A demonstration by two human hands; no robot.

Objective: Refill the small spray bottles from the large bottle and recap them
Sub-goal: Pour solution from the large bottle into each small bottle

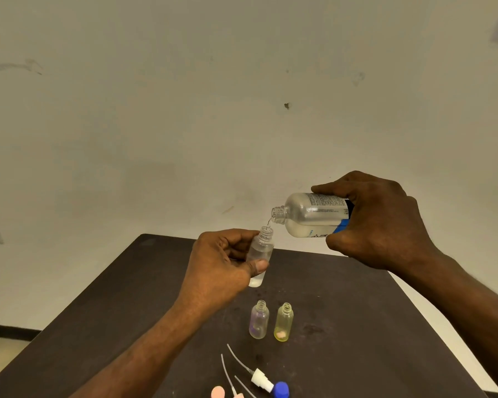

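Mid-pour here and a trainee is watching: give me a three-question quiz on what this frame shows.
1. True or false: the large bottle is tilted with its mouth over the clear small bottle.
2. Which hand holds the clear small bottle?
A. left hand
B. right hand
C. neither
3. Fill in: besides the held one, ___ uncapped small bottles stand on the table, the purple-tinted bottle and the yellow bottle.

Key: 1 true; 2 A; 3 two.
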